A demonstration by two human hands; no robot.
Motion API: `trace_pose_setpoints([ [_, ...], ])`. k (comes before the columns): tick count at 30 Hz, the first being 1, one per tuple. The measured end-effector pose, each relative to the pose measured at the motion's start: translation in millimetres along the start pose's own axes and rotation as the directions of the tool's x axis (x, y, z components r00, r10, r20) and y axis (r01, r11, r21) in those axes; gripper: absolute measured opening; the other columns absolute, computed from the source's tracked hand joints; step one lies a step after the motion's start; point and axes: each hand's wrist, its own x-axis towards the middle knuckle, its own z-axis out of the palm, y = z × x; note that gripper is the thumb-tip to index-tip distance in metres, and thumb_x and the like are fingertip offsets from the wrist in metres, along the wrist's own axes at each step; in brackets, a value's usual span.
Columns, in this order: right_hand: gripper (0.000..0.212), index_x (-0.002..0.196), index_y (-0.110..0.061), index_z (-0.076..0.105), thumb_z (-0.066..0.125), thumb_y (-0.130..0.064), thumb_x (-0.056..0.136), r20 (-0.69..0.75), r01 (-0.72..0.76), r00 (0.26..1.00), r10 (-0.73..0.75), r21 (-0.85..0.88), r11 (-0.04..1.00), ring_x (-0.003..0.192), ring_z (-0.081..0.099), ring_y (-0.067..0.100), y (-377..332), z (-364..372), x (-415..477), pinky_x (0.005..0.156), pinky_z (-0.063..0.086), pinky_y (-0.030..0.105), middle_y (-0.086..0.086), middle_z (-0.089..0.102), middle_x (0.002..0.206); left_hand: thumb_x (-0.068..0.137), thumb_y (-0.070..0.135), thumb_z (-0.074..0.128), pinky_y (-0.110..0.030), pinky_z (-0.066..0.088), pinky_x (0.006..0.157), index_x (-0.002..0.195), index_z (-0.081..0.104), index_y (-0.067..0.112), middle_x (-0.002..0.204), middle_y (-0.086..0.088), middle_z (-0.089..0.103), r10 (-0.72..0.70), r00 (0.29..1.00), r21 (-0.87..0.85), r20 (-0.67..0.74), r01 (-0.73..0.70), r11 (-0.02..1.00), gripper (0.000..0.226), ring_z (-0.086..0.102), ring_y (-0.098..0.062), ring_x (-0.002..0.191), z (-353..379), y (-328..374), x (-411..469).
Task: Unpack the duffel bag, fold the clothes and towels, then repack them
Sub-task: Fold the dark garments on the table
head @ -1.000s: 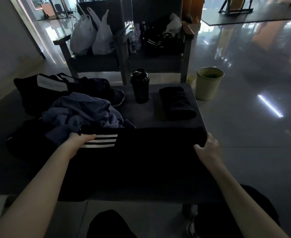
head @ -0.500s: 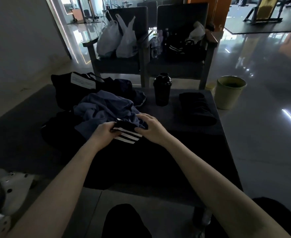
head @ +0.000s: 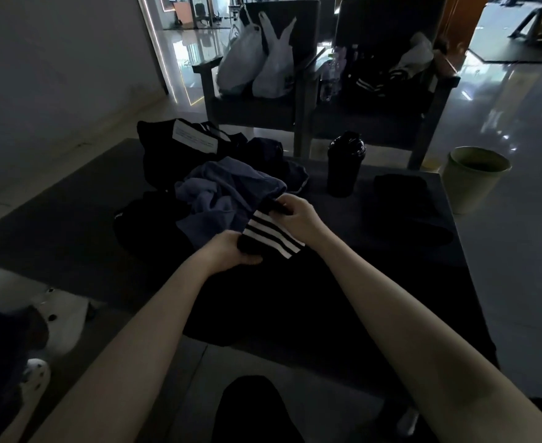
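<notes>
A black garment with three white stripes lies spread over the near part of the dark low table. My left hand grips its striped end from below. My right hand pinches the same end from above. Just behind my hands a blue-grey crumpled cloth is heaped on dark clothes. The black duffel bag with a white label sits at the table's far left. A folded black item lies at the right.
A black shaker bottle stands mid-table at the back. Two dark chairs behind hold white plastic bags and dark things. A pale green bin stands on the floor at right. Light shoes are at lower left.
My right hand came from the garment's right edge over to the striped end beside my left hand. Both hands have now lifted and bunched that striped end. The view shifted left.
</notes>
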Motion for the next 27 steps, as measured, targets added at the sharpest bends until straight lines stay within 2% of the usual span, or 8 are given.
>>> trace_pose_setpoints([
  [3, 0.013, 0.077, -0.02, 0.055, 0.062, -0.013, 0.086, -0.095, 0.013, 0.995, -0.016, -0.026, 1.0, 0.065, 0.049, 0.005, -6, -1, 0, 0.056, 0.035, 0.008, -0.01, 0.053, 0.067, 0.08, 0.024, 0.076, -0.029, 0.049, 0.089, 0.104, 0.069, 0.009, 0.1, -0.004, 0.07, -0.086, 0.991, -0.114, 0.099, 0.097, 0.989, 0.029, 0.065, -0.019, 0.097, 3, -13, -15],
  [7, 0.013, 0.078, -0.021, 0.054, 0.058, -0.018, 0.089, -0.149, -0.045, 0.988, 0.031, -0.095, 0.994, 0.069, 0.053, 0.011, -11, 5, 1, 0.05, 0.034, 0.01, -0.011, 0.054, 0.067, 0.089, 0.026, 0.065, -0.035, 0.051, 0.087, 0.101, 0.069, 0.007, 0.097, -0.011, 0.071, -0.179, 0.984, -0.426, 0.02, 0.17, 0.889, 0.022, 0.068, -0.025, 0.089, 8, -22, -38],
  [13, 0.023, 0.113, -0.014, 0.058, 0.052, -0.023, 0.094, -0.193, -0.123, 0.979, 0.061, -0.333, 0.935, 0.109, 0.054, 0.029, -14, 31, -16, 0.083, 0.044, 0.038, 0.007, 0.063, 0.112, 0.088, 0.025, 0.068, -0.026, 0.052, 0.071, 0.092, 0.067, 0.011, 0.084, -0.003, 0.069, -0.268, 0.963, -0.488, -0.014, 0.228, 0.843, 0.015, 0.065, -0.018, 0.077, 18, -26, -60],
  [16, 0.034, 0.124, -0.015, 0.053, 0.055, -0.025, 0.091, -0.24, -0.059, 0.97, -0.045, -0.409, 0.911, 0.12, 0.044, 0.028, -11, 38, -43, 0.095, 0.039, 0.043, 0.006, 0.053, 0.128, 0.091, 0.029, 0.062, -0.036, 0.055, 0.084, 0.111, 0.065, 0.004, 0.099, -0.01, 0.07, -0.311, 0.95, -0.606, -0.023, 0.234, 0.761, 0.032, 0.067, -0.025, 0.089, 20, -33, -65],
  [18, 0.032, 0.12, -0.017, 0.057, 0.055, -0.029, 0.091, -0.135, 0.018, 0.987, -0.09, -0.463, 0.886, 0.118, 0.047, 0.028, 1, 45, -64, 0.094, 0.039, 0.042, 0.006, 0.056, 0.124, 0.093, 0.032, 0.058, -0.04, 0.052, 0.091, 0.119, 0.061, 0.004, 0.107, -0.012, 0.068, -0.355, 0.934, -0.596, -0.044, 0.26, 0.76, 0.038, 0.065, -0.029, 0.097, 23, -36, -67],
  [22, 0.05, 0.139, -0.022, 0.041, 0.044, -0.044, 0.095, 0.257, -0.048, 0.93, 0.263, -0.624, 0.78, 0.132, 0.036, 0.028, 31, 51, -96, 0.106, 0.029, 0.046, 0.003, 0.04, 0.146, 0.077, 0.036, 0.075, -0.046, 0.053, 0.09, 0.117, 0.056, 0.004, 0.108, -0.013, 0.066, -0.422, 0.898, -0.534, 0.123, 0.418, 0.735, 0.055, 0.065, -0.03, 0.097, 32, -38, -78],
  [24, 0.057, 0.146, -0.024, 0.028, 0.042, -0.045, 0.095, 0.3, -0.022, 0.909, 0.29, -0.661, 0.75, 0.139, 0.025, 0.027, 39, 50, -104, 0.112, 0.02, 0.048, -0.001, 0.024, 0.155, 0.074, 0.027, 0.08, -0.04, 0.055, 0.077, 0.108, 0.056, 0.006, 0.102, -0.012, 0.066, -0.44, 0.868, -0.471, 0.233, 0.496, 0.73, 0.047, 0.066, -0.027, 0.091, 35, -34, -92],
  [27, 0.059, 0.147, -0.024, 0.027, 0.042, -0.047, 0.095, 0.275, -0.009, 0.928, 0.251, -0.657, 0.754, 0.141, 0.022, 0.026, 38, 52, -113, 0.114, 0.016, 0.05, -0.001, 0.02, 0.157, 0.083, 0.022, 0.072, -0.034, 0.052, 0.064, 0.112, 0.053, 0.008, 0.099, -0.007, 0.063, -0.482, 0.855, -0.342, 0.193, 0.519, 0.784, 0.038, 0.063, -0.022, 0.086, 41, -41, -102],
])
